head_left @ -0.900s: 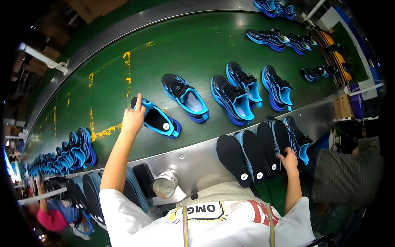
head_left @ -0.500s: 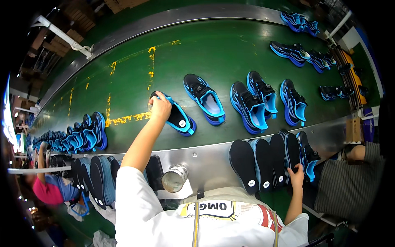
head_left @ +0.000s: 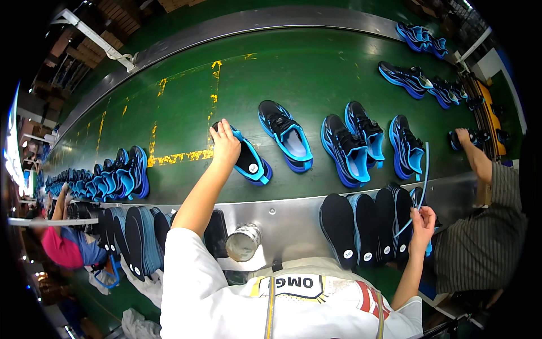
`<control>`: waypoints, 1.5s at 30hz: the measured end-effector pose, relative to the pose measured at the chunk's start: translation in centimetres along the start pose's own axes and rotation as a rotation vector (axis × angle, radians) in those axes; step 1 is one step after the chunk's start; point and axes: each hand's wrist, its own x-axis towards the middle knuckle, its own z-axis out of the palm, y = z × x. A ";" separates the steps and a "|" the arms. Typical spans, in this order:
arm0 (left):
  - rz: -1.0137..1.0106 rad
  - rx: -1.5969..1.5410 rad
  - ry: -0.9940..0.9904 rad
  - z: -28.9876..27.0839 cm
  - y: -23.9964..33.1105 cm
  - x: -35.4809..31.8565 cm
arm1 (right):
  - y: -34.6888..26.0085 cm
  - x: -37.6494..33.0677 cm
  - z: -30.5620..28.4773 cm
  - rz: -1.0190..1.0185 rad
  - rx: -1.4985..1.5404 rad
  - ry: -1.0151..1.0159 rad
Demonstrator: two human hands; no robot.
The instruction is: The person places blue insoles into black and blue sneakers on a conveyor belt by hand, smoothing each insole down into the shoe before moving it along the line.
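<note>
My left hand (head_left: 227, 148) rests over the front of a black and blue sneaker (head_left: 263, 179) on the green belt, fingers closed round it. A black insole (head_left: 246, 159) with a round white label lies inside that sneaker. My right hand (head_left: 422, 223) pinches a thin insole (head_left: 426, 169), seen edge-on as a curved light-blue strip, above the metal ledge. Beside that hand stand stacks of black insoles (head_left: 337, 226) with white labels at their heels. To the right of my left hand sits another sneaker (head_left: 287, 138) with a pale inside.
More sneakers (head_left: 345, 152) stand on the green belt (head_left: 305, 62), with a long row (head_left: 132, 172) at left. A round tin (head_left: 244, 243) is on the metal ledge (head_left: 288, 217). At right, a co-worker's hand (head_left: 464, 135) touches shoes; another person (head_left: 62, 246) works at far left.
My right hand has risen from the insole stacks with an insole in its fingers. My left hand stays on the sneaker. At right, a co-worker's arm has reached over the belt.
</note>
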 end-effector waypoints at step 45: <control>-0.201 -1.827 -0.123 -5.4 6.5 2.3 | -0.5 2.2 27.5 -0.587 -1.299 -1.130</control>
